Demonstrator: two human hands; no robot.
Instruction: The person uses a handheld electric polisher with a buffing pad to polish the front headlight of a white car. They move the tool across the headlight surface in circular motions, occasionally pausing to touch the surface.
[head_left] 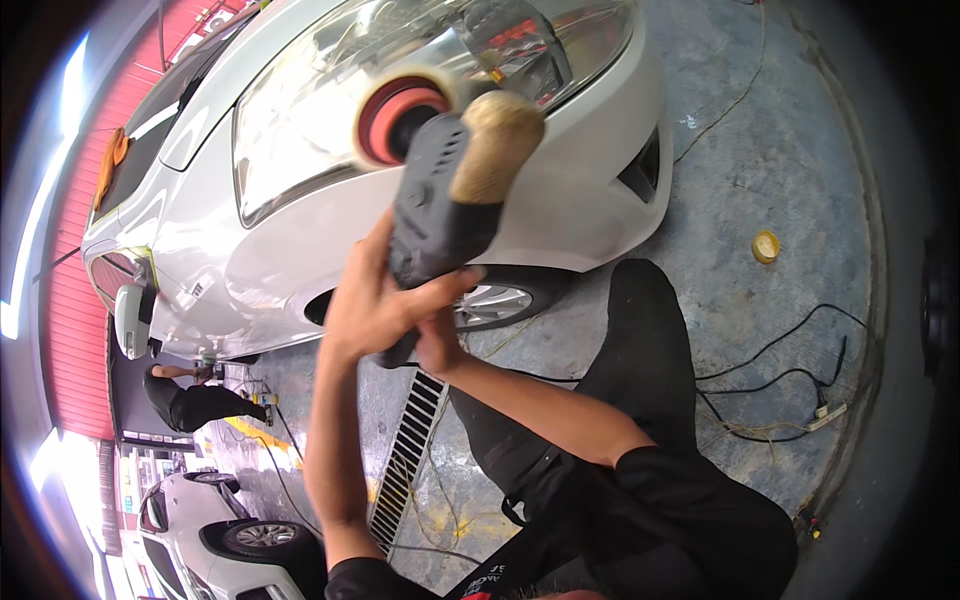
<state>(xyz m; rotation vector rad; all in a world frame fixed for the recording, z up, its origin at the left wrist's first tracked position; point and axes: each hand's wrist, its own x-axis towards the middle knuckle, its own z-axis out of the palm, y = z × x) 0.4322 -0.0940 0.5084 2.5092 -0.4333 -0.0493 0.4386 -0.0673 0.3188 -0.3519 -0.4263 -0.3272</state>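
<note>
A black power polisher (pixel 440 205) is held up in front of the white car's headlight (pixel 300 130). Its round pad (pixel 400 118), red-backed with a pale rim, is at the headlight's lens; the rim looks blurred, and I cannot tell whether it touches. Tan covering wraps the tool's head. My left hand (pixel 368 312) is closed around the polisher's body, thumb across it. Lower on the same tool, my right hand (pixel 440 335) is closed around the handle, its fingers partly hidden behind my left hand.
The car's front wheel (pixel 495 305) is below the bumper (pixel 590 190). A yellow tape roll (pixel 765 246), black cables (pixel 770 390) and a power strip (pixel 828 416) lie on the blue-grey floor. A drain grate (pixel 408 465) runs by my legs. Another person (pixel 190 400) works farther off, near another white car (pixel 190 535).
</note>
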